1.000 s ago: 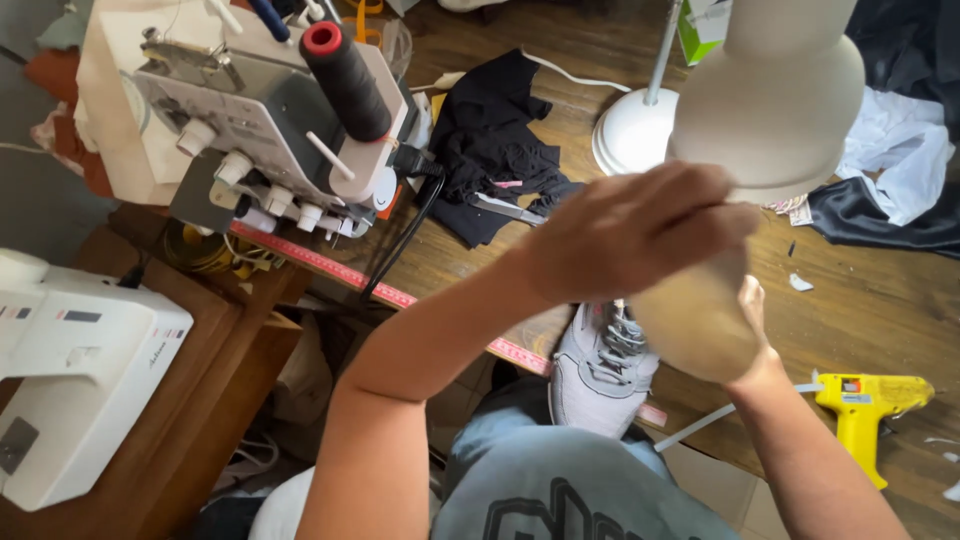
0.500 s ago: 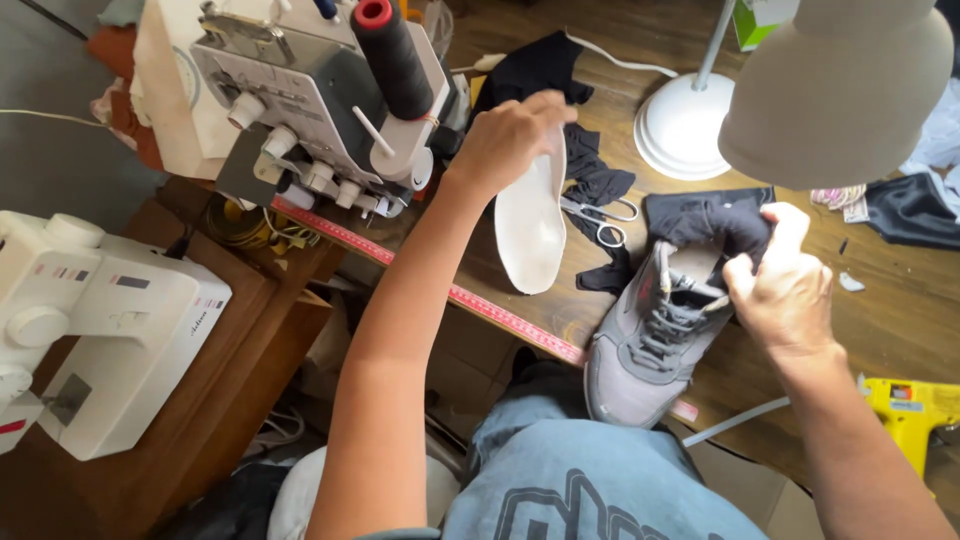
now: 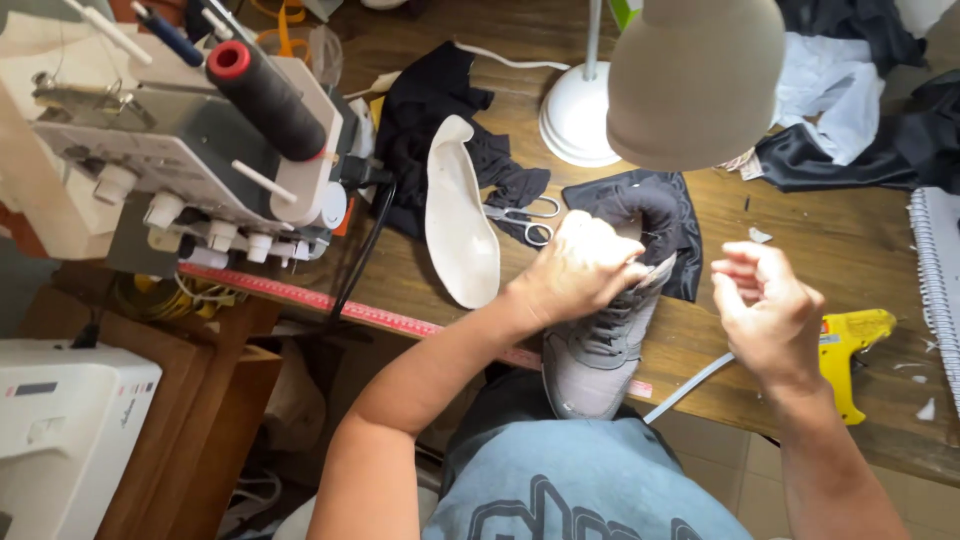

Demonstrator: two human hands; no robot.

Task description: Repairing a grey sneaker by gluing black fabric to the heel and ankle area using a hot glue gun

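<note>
A grey shoe [image 3: 600,345] sits at the near edge of the wooden table [image 3: 840,250], toe pointing toward the person. The left hand [image 3: 580,268] is closed over the shoe's opening, pressing on the tongue and laces. The right hand [image 3: 765,305] hangs just beside the shoe with its fingers curled in, touching nothing that can be seen; maybe it pinches something thin, but I cannot tell.

The white insole [image 3: 458,215] is out of the shoe and lies flat on the table to the left of it. So the shoe looks taken apart, and the inside work looks not finished. A piece of black cloth [image 3: 655,205] lies under and behind the shoe's heel. Small scissors [image 3: 525,220] rest between the insole and the cloth.

Farther out stand a yellow glue gun [image 3: 850,350], a white lamp [image 3: 690,75], a red measuring tape [image 3: 320,300] along the table edge, and a sewing machine [image 3: 190,150] with a dark thread spool.

The lamp shade hides part of the table. The hand covers the inside of the shoe.
</note>
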